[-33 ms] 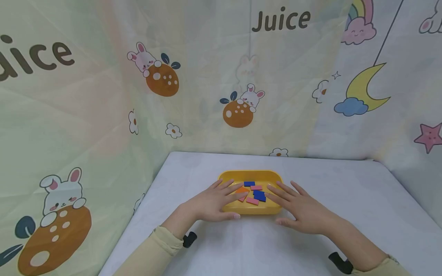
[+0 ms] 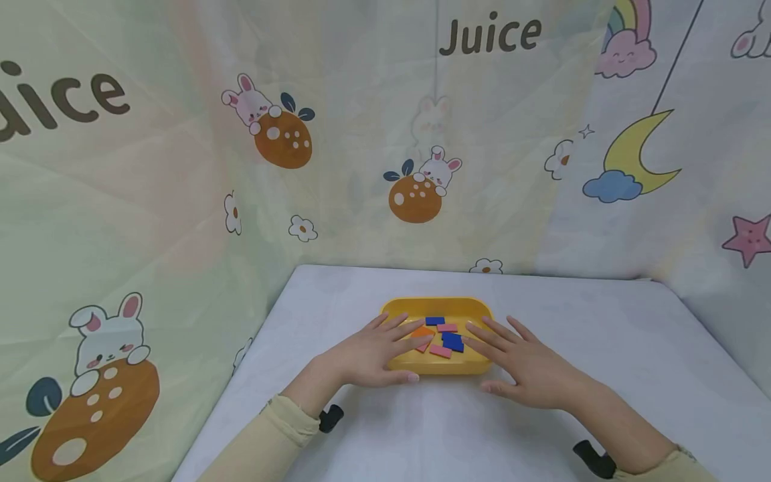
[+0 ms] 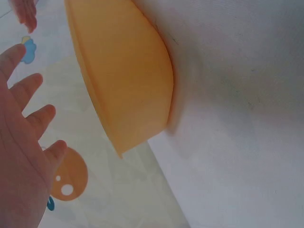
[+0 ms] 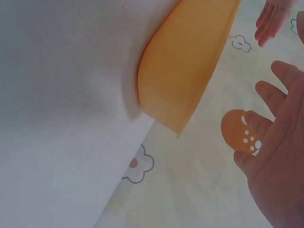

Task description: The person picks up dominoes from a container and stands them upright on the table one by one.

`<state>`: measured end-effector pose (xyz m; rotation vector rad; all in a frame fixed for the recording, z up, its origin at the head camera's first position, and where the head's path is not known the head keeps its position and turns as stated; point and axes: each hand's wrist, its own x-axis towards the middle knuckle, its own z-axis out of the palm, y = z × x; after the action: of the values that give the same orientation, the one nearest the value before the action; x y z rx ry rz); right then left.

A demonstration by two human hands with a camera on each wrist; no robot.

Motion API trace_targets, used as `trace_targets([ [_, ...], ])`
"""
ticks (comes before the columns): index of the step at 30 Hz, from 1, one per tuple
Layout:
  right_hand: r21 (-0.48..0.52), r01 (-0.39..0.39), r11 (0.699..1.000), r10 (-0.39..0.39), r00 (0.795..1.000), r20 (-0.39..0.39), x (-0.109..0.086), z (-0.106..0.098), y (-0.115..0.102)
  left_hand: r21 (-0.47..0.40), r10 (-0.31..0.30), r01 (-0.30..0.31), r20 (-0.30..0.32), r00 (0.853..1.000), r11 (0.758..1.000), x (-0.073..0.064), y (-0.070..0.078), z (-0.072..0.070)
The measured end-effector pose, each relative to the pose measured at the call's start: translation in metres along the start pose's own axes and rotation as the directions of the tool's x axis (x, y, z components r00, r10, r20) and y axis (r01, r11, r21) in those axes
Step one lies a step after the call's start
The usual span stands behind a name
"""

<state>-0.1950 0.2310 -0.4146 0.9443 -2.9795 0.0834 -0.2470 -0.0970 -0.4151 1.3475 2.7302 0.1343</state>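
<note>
Straight to the yellow tray (image 2: 444,367), just below the middle of the head view, on the white counter (image 2: 572,308)! Left-hand grip (image 2: 372,355) above the tray's left end, spread, fingers apart, thumb out by the front edge. Right-hand grip (image 2: 530,371) at the right end, spread just as wide, thumb pointing in toward the middle. A visible gap to the tray wall in the left wrist view, and a matching gap in the right wrist view!

And inside the tray, what a scatter: a blue strip (image 2: 435,321) toward the back wall, a pink strip (image 2: 447,328) just in front, blue pieces (image 2: 453,343) right of centre, another pink strip nearer the front. Over to the left, an orange piece (image 2: 423,331), partly hidden beneath the left-hand grip, with a pink bit (image 2: 423,347) peeping out below.

Cream sleeves (image 2: 253,445) at the bottom of the frame, a black fitting (image 2: 330,419) at each wrist. Behind it all, a printed backdrop (image 2: 361,80), with "Juice" lettering (image 2: 490,35) along the top and a yellow moon (image 2: 629,147) at upper right.
</note>
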Motion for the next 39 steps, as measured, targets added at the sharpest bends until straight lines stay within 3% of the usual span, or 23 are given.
trace_targets([
  [13,0.037,-0.023,0.999,0.023,1.000,0.007,0.000,0.001,0.005,-0.029,-0.043,0.043,0.000,0.999,0.999,0.002,-0.005,0.006],
  [16,0.075,-0.043,0.996,0.042,0.999,0.013,0.004,0.002,0.007,-0.092,-0.093,0.088,-0.049,0.994,0.992,0.005,-0.015,0.011],
  [19,0.187,-0.084,0.979,0.087,0.996,-0.009,0.010,0.003,0.012,-0.214,-0.205,0.176,-0.122,0.971,0.961,0.007,-0.028,0.018],
  [21,0.292,-0.117,0.949,0.136,0.990,-0.044,0.017,0.005,0.017,-0.335,-0.314,0.243,-0.178,0.933,0.910,0.007,-0.037,0.023],
  [22,0.347,-0.133,0.928,0.164,0.985,-0.060,0.020,0.006,0.020,-0.404,-0.382,0.281,-0.195,0.903,0.871,0.007,-0.041,0.026],
  [23,0.404,-0.149,0.903,0.195,0.978,-0.075,0.025,0.007,0.023,-0.475,-0.445,0.304,-0.219,0.868,0.826,0.007,-0.045,0.030],
  [25,0.502,-0.183,0.845,0.259,0.962,-0.085,0.034,0.010,0.030,-0.605,-0.567,0.329,-0.252,0.784,0.725,0.006,-0.052,0.038],
  [27,0.580,-0.209,0.787,0.309,0.948,-0.079,0.043,0.012,0.037,-0.721,-0.670,0.322,-0.261,0.695,0.614,0.006,-0.056,0.046],
  [28,0.616,-0.222,0.756,0.331,0.941,-0.067,0.048,0.012,0.040,-0.766,-0.707,0.305,-0.260,0.658,0.566,0.006,-0.058,0.050],
  [30,0.670,-0.253,0.698,0.370,0.928,-0.036,0.058,0.013,0.045,-0.836,-0.766,0.277,-0.236,0.597,0.474,0.008,-0.060,0.059],
  [31,0.691,-0.266,0.672,0.384,0.923,-0.017,0.062,0.013,0.047,-0.863,-0.789,0.265,-0.217,0.575,0.431,0.009,-0.060,0.063],
  [33,0.719,-0.296,0.629,0.403,0.915,0.024,0.072,0.012,0.050,-0.904,-0.818,0.246,-0.168,0.550,0.351,0.012,-0.059,0.070],
  [35,0.736,-0.327,0.592,0.408,0.910,0.076,0.081,0.012,0.053,-0.929,-0.828,0.229,-0.126,0.546,0.292,0.014,-0.059,0.076],
  [37,0.740,-0.359,0.569,0.407,0.905,0.125,0.089,0.013,0.055,-0.946,-0.824,0.216,-0.083,0.561,0.242,0.016,-0.057,0.080],
  [39,0.735,-0.383,0.559,0.396,0.903,0.169,0.098,0.014,0.055,-0.952,-0.814,0.212,-0.058,0.578,0.219,0.018,-0.056,0.084],
])
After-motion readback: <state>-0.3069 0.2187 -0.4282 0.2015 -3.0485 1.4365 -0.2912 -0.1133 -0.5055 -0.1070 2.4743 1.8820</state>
